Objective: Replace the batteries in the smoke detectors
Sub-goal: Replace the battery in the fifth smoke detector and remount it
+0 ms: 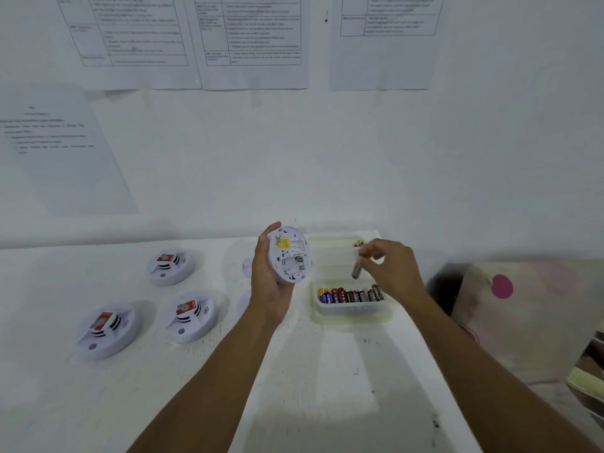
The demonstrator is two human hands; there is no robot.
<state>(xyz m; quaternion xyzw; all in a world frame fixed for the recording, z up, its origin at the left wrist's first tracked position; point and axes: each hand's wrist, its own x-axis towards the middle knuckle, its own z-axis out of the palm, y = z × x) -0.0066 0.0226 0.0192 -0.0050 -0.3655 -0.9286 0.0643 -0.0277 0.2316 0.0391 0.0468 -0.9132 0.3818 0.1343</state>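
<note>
Both forearms reach forward over the white worktop. The left hand, palm turned inward and fingers curled round the rim, holds a smoke detector on edge, its underside facing the right hand. The right hand, raised above a plastic tub, pinches one battery between thumb and fingertips, near the detector but apart from it. Spare batteries lie in the tub; three further detectors sit at left.

I see a white wall hung with printed sheets, a white worktop below, pale spotted cloth at right
</note>
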